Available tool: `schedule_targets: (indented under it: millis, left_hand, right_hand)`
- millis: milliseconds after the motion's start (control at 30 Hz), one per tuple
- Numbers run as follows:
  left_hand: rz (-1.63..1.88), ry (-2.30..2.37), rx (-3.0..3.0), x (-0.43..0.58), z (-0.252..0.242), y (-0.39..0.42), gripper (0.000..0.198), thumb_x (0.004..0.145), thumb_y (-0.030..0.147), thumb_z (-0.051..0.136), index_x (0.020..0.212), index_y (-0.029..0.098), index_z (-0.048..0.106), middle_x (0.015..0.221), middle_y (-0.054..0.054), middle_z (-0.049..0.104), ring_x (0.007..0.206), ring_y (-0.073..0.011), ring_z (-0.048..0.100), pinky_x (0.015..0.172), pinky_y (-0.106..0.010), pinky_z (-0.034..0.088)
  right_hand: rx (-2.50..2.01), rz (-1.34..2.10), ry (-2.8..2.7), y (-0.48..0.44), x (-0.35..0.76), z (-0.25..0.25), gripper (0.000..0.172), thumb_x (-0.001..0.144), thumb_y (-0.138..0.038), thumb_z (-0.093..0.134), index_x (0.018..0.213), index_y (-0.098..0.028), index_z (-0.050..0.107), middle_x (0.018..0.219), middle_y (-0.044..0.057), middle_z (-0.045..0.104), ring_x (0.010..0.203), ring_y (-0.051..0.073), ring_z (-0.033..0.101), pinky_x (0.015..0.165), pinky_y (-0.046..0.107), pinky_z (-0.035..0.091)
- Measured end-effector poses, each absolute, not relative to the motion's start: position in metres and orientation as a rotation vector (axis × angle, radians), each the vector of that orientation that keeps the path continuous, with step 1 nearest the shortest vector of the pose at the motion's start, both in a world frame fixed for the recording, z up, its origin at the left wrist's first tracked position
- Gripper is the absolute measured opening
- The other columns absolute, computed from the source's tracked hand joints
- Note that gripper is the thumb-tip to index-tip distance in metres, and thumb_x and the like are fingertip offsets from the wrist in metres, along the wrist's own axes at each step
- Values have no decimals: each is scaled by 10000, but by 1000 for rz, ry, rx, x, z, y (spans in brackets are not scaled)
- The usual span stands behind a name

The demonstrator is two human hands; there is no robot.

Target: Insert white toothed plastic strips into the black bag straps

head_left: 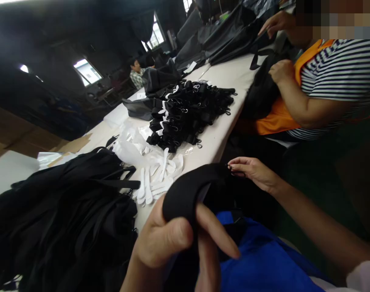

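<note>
A curved black padded strap (pixel 185 192), seemingly a shoulder strap, lies over my left hand (pixel 169 243). The thumb and fingers of that hand are around its near end. My right hand (pixel 254 170) is at the far end of the strap with thumb and fingertips pinched together. A small dark bit shows at those fingertips; whether it is the strap's edge or a separate piece I cannot tell. Below the strap, blue cloth (pixel 264 255) covers my lap. White paddle-shaped pieces (pixel 146 186) lie on the table just beyond my left hand.
Black straps with hooks (pixel 187 113) are piled on the white table (pixel 224 121). A heap of black fabric straps (pixel 66 215) fills the left side. Clear plastic bags (pixel 131 144) lie between. To the right sits a co-worker in a striped shirt (pixel 339 77), handling black fabric.
</note>
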State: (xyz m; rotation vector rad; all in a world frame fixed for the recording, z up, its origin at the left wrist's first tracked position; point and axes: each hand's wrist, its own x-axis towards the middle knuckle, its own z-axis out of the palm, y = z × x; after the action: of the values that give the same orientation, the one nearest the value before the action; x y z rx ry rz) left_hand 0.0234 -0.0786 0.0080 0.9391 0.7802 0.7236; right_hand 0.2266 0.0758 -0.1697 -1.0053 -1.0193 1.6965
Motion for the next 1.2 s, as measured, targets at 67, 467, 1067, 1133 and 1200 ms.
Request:
schedule_targets:
  millis: [67, 467, 1067, 1133, 1200]
  left_hand:
    - [800, 759, 874, 22, 14, -68, 427, 860, 538, 604, 903, 133, 734, 500, -74, 644, 378, -194, 599, 379, -246, 454]
    - [1201, 959, 465, 42, 2, -37, 264, 891, 237, 581, 1087, 78, 661, 769, -96, 704, 608, -161, 691, 564, -203, 588]
    - [1720, 1085, 976, -28, 0, 16, 250, 934, 171, 478, 1067, 145, 688, 1321, -103, 612, 1257, -250, 546, 1050, -374, 489]
    - [1711, 1111, 968, -33, -2, 15, 260, 943, 179, 472, 1095, 139, 679, 1306, -99, 624, 1225, -238, 568, 1036, -362, 502]
    - [1714, 1113, 966, -38, -2, 10, 269, 954, 203, 464, 1113, 128, 667, 1306, -92, 627, 1246, -231, 552, 1040, -341, 503]
  right_hand:
    - [-965, 1437, -1184, 54, 224, -164, 243, 760, -327, 764, 943, -171, 726, 988, 88, 693, 975, 243, 636, 968, 417, 488]
    - [-211, 1834, -1600, 22, 158, -139, 383, 888, -550, 599, 946, -173, 633, 854, 26, 636, 817, 186, 612, 727, 260, 486]
    - [86, 2557, -1287, 31, 143, -181, 389, 911, -448, 637, 1085, -100, 658, 932, 142, 726, 836, 204, 709, 768, 294, 542]
    - [113, 2631, -1151, 27, 139, -184, 374, 919, -420, 630, 1103, -94, 647, 935, 155, 726, 824, 218, 716, 754, 303, 545]
    - [169, 2696, -1066, 26, 137, -185, 375, 909, -412, 643, 1098, -88, 645, 953, 173, 725, 835, 237, 720, 754, 314, 548]
